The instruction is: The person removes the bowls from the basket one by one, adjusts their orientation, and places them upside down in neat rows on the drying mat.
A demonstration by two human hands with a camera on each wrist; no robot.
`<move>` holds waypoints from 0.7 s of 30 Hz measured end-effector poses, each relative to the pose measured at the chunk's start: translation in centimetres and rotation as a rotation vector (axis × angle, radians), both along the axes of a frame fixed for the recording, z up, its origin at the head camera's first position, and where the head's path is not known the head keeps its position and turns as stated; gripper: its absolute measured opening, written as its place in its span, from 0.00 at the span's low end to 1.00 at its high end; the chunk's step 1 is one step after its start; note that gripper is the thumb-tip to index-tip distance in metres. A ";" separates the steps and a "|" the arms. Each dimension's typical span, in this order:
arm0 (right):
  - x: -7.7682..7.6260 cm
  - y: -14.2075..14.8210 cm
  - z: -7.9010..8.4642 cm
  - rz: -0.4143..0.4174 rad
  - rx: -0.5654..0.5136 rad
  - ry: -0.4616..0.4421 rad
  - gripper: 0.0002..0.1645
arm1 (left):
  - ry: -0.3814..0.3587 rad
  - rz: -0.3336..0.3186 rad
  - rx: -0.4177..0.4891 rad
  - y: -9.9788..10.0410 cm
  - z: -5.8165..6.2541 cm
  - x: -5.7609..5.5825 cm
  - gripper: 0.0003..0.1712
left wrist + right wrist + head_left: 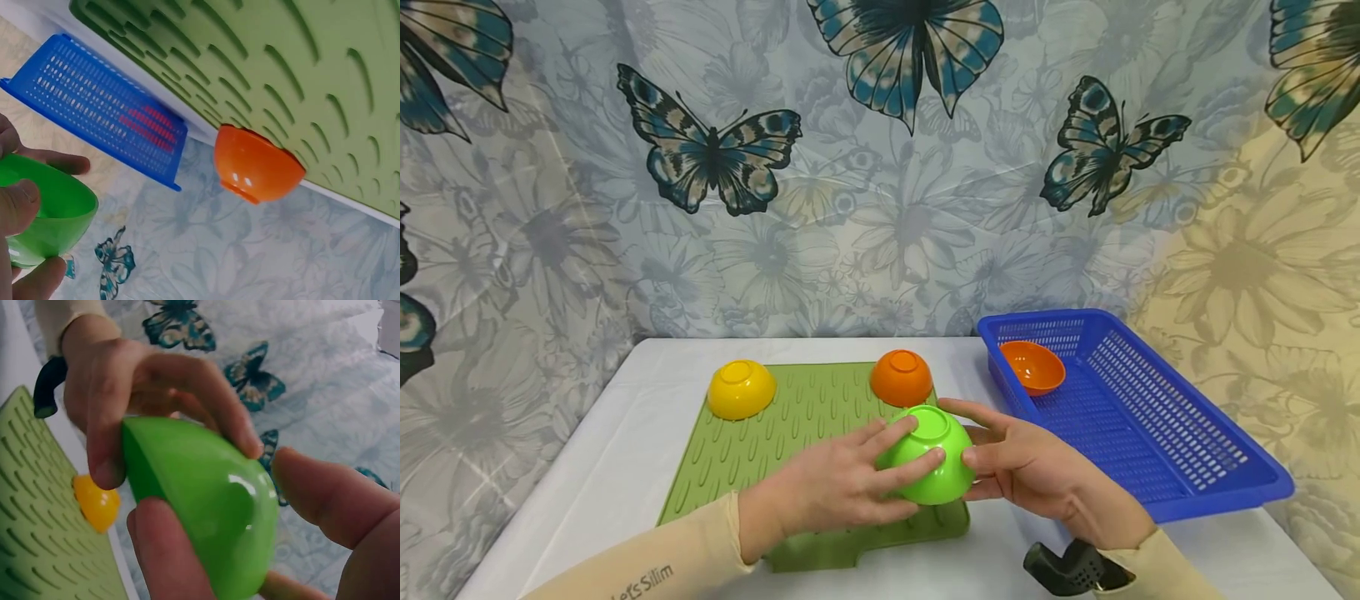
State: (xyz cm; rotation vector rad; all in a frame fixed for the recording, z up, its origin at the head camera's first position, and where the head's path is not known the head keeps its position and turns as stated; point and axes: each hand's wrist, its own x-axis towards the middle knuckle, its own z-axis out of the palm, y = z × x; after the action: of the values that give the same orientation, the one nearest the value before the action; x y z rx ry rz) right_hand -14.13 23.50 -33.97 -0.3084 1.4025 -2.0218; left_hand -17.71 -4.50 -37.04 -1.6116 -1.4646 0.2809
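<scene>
A bright green bowl (951, 471) is held bottom up above the front right of the green ribbed mat (805, 454). My left hand (850, 479) grips it from the left, fingers spread over its outside; in the left wrist view the thumb (19, 203) reaches inside the rim. From the right, my right hand (1037, 467) holds the bowl's side between thumb and fingers. An orange bowl (901, 379) lies upside down on the mat's far right corner, just behind the green one. A yellow bowl (742, 390) sits upside down at the far left corner.
At the right stands a blue perforated basket (1157, 492). A second orange bowl (1037, 369) leans inside its far left end, opening upward. Behind the white-covered table (587, 500) hangs a butterfly-print cloth (910, 217).
</scene>
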 end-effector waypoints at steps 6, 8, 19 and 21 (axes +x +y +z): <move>0.2 -0.8 -0.4 -0.014 0.117 0.100 0.50 | 0.005 -0.027 0.006 0.3 0.1 0.1 0.12; 0.2 -0.8 -0.7 -0.014 0.112 0.119 0.50 | -0.004 -0.032 0.004 0.3 0.2 0.2 0.11; -0.1 -0.6 -1.4 -0.034 -0.002 0.146 0.48 | -0.291 -0.107 0.048 0.5 0.9 0.1 0.08; -0.2 -0.5 -1.5 -0.048 0.000 0.145 0.48 | -0.448 -0.158 0.100 0.5 0.8 0.3 0.12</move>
State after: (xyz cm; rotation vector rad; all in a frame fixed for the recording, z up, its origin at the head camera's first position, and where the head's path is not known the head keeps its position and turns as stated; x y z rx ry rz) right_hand -14.31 23.02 -35.47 -0.4321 1.5104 -2.0739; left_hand -17.45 -4.01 -36.20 -1.7683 -1.6357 -0.2574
